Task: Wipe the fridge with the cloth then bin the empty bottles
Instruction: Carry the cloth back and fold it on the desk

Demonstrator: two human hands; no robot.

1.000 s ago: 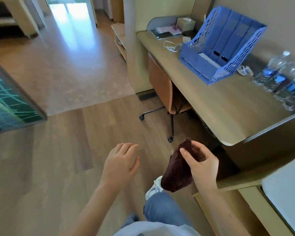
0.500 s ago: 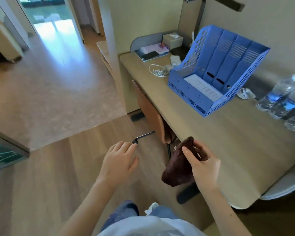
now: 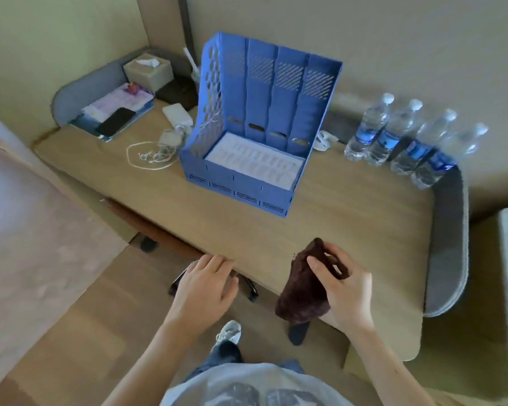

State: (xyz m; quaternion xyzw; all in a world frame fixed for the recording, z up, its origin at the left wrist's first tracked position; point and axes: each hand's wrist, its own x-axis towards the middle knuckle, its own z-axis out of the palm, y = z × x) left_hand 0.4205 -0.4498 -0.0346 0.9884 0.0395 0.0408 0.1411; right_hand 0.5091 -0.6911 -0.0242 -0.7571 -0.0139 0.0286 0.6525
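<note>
Right hand (image 3: 345, 291): fingers and thumb pinched on a dark brown cloth (image 3: 304, 290), which hangs bunched below the grip, over the near edge of the desk (image 3: 349, 218). Left hand (image 3: 204, 291): empty, palm down, fingers loosely extended and close together, their tips at the desk's front edge; contact with the edge cannot be told. Desk: light wood top with a grey padded border at both ends. On it, centre: blue four-slot file organiser (image 3: 260, 133), upright, white sheet lying in its base. On it, right rear by the wall: four clear water bottles (image 3: 405, 142) with blue labels and white caps, upright, standing in a row just beside one another; whether they are empty cannot be told. On it, left rear: tissue box (image 3: 148, 72), black phone (image 3: 115, 121) lying on papers, white coiled cable (image 3: 151, 155). Below the desk: brown chair (image 3: 159, 234), pushed in. Person stands on wood flooring, one white shoe (image 3: 229, 331) visible between the arms.
</note>
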